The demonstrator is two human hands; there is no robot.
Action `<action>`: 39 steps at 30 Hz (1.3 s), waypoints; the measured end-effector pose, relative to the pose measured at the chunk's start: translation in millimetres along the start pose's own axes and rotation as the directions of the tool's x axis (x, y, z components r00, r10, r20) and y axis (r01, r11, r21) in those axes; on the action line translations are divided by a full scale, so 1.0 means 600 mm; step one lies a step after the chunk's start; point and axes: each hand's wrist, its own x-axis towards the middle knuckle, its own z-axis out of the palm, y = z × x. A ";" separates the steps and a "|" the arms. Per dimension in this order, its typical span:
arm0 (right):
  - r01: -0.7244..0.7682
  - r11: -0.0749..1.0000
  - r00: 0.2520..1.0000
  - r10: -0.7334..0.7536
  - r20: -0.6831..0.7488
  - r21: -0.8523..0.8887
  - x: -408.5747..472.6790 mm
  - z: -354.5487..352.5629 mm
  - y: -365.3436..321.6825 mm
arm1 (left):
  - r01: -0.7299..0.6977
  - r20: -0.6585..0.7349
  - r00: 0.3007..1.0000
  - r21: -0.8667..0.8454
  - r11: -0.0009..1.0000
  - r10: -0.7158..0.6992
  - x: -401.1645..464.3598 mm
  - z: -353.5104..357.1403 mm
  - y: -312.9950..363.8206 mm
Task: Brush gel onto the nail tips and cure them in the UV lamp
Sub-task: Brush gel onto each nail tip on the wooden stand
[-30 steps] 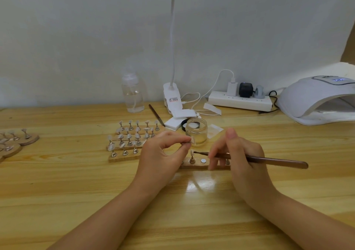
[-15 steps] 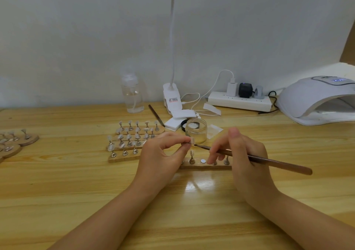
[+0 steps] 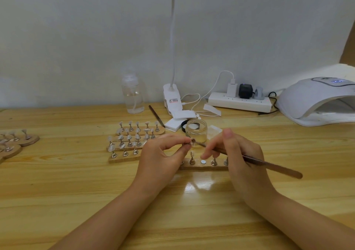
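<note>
- Nail tip [image 3: 192,141] on its small metal stand sits pinched in my left hand [image 3: 163,155], thumb and forefinger pressed together on it, lifted above the wooden holder strip [image 3: 204,166] on the worktop [image 3: 76,192].
- My right hand [image 3: 242,159] grips the brush [image 3: 269,165] like a pen; its long axis runs from the handle end low at my right, up and leftward, to the bristles at the nail tip.
- So the tip lies just left of my right grip, at the brush's far end, and the bristles seem to touch it; contact is too small to tell for sure.
- Glass jar [image 3: 196,132] stands open just behind my fingers, with what looks like clear gel low inside.
- Holder strip below carries a few upright stands and one bare magnet spot, likely where this stand goes back.
- UV lamp [image 3: 315,102] sits well apart at my far right, mouth facing me; I cannot see anything inside it.
- More filled strips [image 3: 134,140] lie to the left.
</note>
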 end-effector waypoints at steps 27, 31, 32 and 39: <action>-0.077 0.979 0.997 0.080 -0.009 0.187 -0.002 0.001 -0.006 | 0.084 -0.008 0.996 -0.081 0.993 -0.084 0.001 -0.001 0.000; -0.030 0.995 1.000 0.030 0.002 0.100 0.001 -0.001 -0.003 | 0.087 -0.005 0.996 -0.085 0.993 -0.088 0.001 -0.002 -0.001; -0.045 0.993 0.999 0.043 0.019 0.112 0.000 0.000 -0.004 | 0.088 -0.004 0.996 -0.084 0.993 -0.088 0.001 -0.002 -0.001; 0.052 0.993 0.999 -0.053 -0.009 -0.104 0.006 -0.006 -0.011 | 0.101 -0.004 0.995 -0.097 0.990 -0.102 0.002 -0.001 0.002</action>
